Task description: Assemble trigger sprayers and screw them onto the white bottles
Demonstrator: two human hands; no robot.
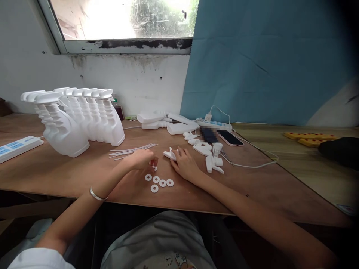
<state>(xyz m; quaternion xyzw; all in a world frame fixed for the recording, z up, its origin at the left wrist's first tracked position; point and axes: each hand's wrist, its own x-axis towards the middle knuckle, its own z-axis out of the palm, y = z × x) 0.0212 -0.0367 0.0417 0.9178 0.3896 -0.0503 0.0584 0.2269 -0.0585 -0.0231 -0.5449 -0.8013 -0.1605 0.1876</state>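
Note:
My left hand (142, 160) is closed in a pinch, fingertips pointing down at a small white ring washer (155, 169) just above the tabletop. Several more flat white washers (154, 188) lie loose on the brown table in front of it. My right hand (185, 164) curls its fingers over a white trigger spray head (169, 154) lying on its side. Behind my left hand is a bundle of thin white dip tubes (130, 150). Right of my right hand lie several more white trigger heads (214, 163).
Assembled white spray bottles (103, 123) stand in rows at left, beside a power strip (19, 148). White bottles without heads (181, 128) lie at the back. A phone (230, 137), a pixelated dark object (209, 135) and a cable (256, 165) are at right. The wooden table's (196, 200) front edge is close.

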